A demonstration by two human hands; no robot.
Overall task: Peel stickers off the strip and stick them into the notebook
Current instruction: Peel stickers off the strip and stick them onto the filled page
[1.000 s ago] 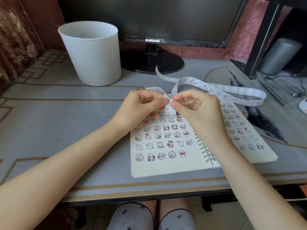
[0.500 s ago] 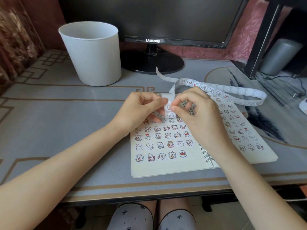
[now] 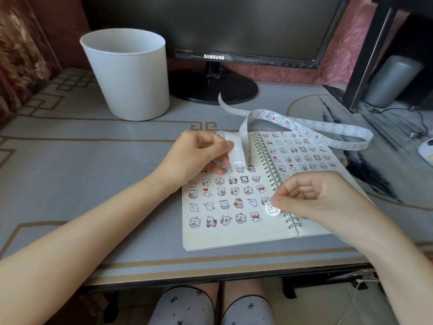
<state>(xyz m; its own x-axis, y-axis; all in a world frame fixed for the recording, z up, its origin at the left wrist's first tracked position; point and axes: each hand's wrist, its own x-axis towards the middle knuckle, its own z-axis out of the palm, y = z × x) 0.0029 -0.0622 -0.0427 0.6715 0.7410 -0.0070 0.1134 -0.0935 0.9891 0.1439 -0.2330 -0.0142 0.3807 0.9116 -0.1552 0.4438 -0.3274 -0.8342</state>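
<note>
The table (image 3: 70,160), covered in grey with tan line borders, carries a white bin (image 3: 131,80) at the back left, a black monitor stand (image 3: 213,91) just beside it, an open spiral notebook (image 3: 234,239) near the front edge, and an ink-patterned mat (image 3: 384,184) at right.

The notebook (image 3: 234,240) is showing cream pages dotted with rows of white cartoon animals (image 3: 224,204) touched with red and pink. Behind it, the strip (image 3: 243,130) is looping translucent white with round white stickers (image 3: 295,126). Left of the notebook, the grey bench (image 3: 82,165) is carrying tan key-pattern lines.
</note>
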